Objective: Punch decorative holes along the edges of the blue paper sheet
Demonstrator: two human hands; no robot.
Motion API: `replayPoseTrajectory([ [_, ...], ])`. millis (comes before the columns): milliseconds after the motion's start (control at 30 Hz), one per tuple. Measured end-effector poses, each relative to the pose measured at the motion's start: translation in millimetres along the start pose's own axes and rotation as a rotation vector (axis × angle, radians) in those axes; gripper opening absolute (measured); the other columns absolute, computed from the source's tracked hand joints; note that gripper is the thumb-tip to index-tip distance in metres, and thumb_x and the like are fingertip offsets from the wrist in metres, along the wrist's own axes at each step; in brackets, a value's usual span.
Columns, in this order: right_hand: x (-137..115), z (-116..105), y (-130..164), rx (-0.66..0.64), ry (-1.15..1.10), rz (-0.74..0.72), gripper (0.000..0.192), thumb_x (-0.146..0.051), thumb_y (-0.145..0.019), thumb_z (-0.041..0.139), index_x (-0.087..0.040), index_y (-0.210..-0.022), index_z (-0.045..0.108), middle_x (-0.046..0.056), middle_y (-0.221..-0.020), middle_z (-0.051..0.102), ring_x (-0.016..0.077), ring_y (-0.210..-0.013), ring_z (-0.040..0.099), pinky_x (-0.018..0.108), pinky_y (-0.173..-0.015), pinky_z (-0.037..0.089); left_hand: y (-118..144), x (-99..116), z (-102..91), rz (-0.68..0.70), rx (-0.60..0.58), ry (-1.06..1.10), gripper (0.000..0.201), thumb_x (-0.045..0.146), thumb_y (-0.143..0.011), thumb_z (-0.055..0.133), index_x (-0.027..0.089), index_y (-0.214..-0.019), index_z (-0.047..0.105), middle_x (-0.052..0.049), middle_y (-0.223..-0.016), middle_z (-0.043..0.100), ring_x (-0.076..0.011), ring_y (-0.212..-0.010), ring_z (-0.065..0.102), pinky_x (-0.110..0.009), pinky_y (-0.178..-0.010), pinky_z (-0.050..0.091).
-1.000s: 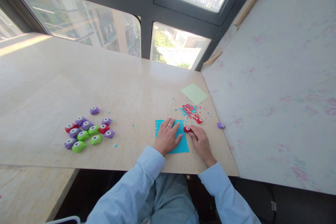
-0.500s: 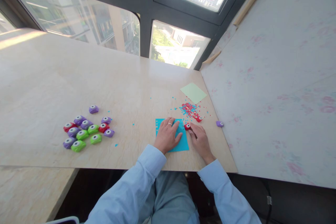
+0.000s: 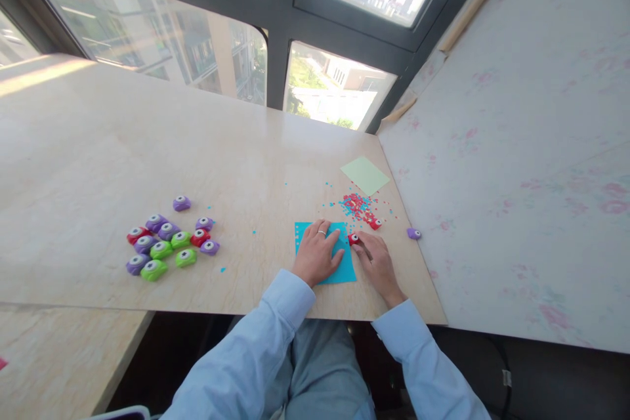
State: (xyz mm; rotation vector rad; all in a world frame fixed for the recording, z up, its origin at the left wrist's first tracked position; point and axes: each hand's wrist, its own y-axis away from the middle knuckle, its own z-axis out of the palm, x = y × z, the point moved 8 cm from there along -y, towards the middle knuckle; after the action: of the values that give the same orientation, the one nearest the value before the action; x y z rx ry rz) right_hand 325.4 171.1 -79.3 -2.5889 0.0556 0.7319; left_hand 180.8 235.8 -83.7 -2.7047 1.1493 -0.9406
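Observation:
A sheet of blue paper (image 3: 339, 273) lies near the table's front edge, with a row of small punched holes down its left side. My left hand (image 3: 317, 252) rests flat on it, fingers stretched out and a ring on one of them. At the sheet's right edge, my right hand (image 3: 377, 262) grips a small red craft punch (image 3: 353, 239) between thumb and fingers. The punch sits against the paper's upper right edge; its jaw is hidden. Just beyond, a second red craft punch (image 3: 375, 224) lies beside a heap of red and blue paper bits (image 3: 358, 205).
Purple, green and red craft punches (image 3: 167, 231) stand grouped on the left of the table. A lone purple punch (image 3: 414, 233) is by the papered wall (image 3: 516, 177). A pale green sheet (image 3: 365, 175) lies behind the paper bits. Window frames (image 3: 280, 33) rise behind the table.
The view has shifted slightly, moving everything a little to the right. My right fingers have closed a bit further around the red punch. My left hand stays on the blue paper.

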Motion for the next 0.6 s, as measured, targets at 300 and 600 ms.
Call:
replayPoseTrajectory([
  [300, 8, 0, 2, 0.010, -0.096, 0.047, 0.030, -0.037, -0.095, 0.053, -0.021, -0.116, 0.067, 0.011, -0.116, 0.070, 0.0270, -0.110, 0.063, 0.050, -0.098, 0.048, 0, -1, -0.1, -0.016, -0.007, -0.026, 0.042, 0.039, -0.088, 0.059, 0.018, -0.125, 0.060, -0.018, -0.140, 0.052, -0.0337, -0.137, 0.039, -0.051, -0.110, 0.035],
  [600, 15, 2, 4, -0.005, -0.092, 0.056, 0.032, -0.041, -0.095, 0.052, -0.023, -0.116, 0.069, 0.011, -0.115, 0.072, 0.0279, -0.108, 0.065, 0.052, -0.098, 0.049, 0, -1, 0.5, -0.018, -0.004, -0.032, 0.042, 0.039, -0.089, 0.059, 0.017, -0.124, 0.060, -0.018, -0.140, 0.052, -0.0342, -0.138, 0.039, -0.052, -0.111, 0.035],
])
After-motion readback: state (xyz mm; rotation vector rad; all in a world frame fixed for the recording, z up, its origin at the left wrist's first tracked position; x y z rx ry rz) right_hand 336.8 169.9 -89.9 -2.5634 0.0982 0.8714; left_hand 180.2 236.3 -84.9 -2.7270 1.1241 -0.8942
